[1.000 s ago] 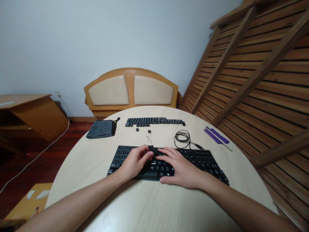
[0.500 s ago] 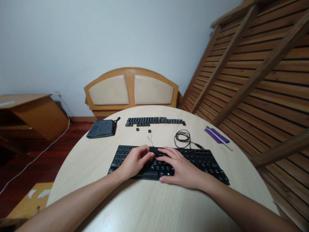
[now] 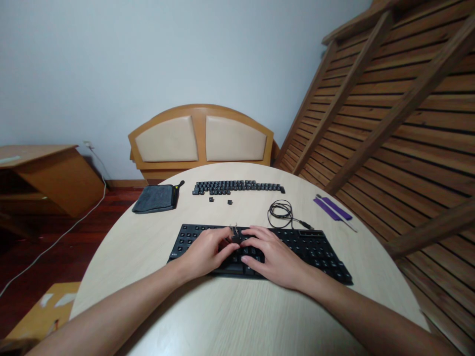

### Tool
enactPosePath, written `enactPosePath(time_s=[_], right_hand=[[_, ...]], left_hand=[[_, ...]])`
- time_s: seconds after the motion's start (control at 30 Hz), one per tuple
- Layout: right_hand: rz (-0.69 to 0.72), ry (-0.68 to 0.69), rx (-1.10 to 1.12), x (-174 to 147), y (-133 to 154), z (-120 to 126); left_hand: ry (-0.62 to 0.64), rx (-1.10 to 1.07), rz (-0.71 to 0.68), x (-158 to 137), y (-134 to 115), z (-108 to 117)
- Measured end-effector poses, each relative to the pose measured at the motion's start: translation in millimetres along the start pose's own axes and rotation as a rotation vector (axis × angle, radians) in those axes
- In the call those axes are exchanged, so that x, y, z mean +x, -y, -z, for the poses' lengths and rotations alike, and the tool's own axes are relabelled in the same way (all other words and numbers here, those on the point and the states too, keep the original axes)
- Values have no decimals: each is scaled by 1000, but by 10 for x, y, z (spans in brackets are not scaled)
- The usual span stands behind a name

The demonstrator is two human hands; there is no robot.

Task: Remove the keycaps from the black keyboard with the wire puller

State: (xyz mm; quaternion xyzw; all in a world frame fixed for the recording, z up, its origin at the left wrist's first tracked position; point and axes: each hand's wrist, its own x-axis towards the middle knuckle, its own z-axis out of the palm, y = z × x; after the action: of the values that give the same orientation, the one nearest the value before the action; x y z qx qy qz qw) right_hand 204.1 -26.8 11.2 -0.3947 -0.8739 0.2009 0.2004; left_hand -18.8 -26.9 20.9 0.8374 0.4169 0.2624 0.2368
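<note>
A black keyboard [image 3: 311,254] lies across the table in front of me, many of its key positions without caps. My left hand [image 3: 208,252] is closed over its left-centre part, thumb and index finger pinching a keycap puller [image 3: 235,239] with a dark handle. The puller's two thin wire prongs point away from me. My right hand [image 3: 270,254] rests on the keyboard with fingers spread, its fingertips close beside the puller. Whether those fingertips touch it, I cannot tell. The left fingers partly hide the puller's handle.
Behind the keyboard, loose keycaps [image 3: 237,186] lie in rows, with two single keycaps [image 3: 230,201] nearer me. A grey cloth pouch [image 3: 155,199] lies at left. The coiled cable [image 3: 281,211], a purple strip [image 3: 332,206] and a thin brush [image 3: 339,214] are at right.
The keycap puller has come toward me in my left hand, its prongs now just above the keyboard's back edge. My right thumb has moved forward, closer to the other fingers.
</note>
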Motion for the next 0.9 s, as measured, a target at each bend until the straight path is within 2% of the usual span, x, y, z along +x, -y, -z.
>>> enactPosePath(time_s=[0.13, 0.33, 0.6, 0.77, 0.9], right_hand=[[16, -33, 36, 50, 27, -24], [-19, -48, 67, 121, 38, -32], [-18, -5, 77, 224, 7, -23], [9, -30, 107, 266, 14, -42], [0, -70, 129, 311, 28, -52]], left_hand=[[76, -2, -98, -7, 16, 40], [-45, -39, 64, 14, 68, -26], [-28, -373, 169, 60, 164, -92], [-33, -698, 267, 99, 215, -124], [-93, -738, 248, 106, 242, -124]])
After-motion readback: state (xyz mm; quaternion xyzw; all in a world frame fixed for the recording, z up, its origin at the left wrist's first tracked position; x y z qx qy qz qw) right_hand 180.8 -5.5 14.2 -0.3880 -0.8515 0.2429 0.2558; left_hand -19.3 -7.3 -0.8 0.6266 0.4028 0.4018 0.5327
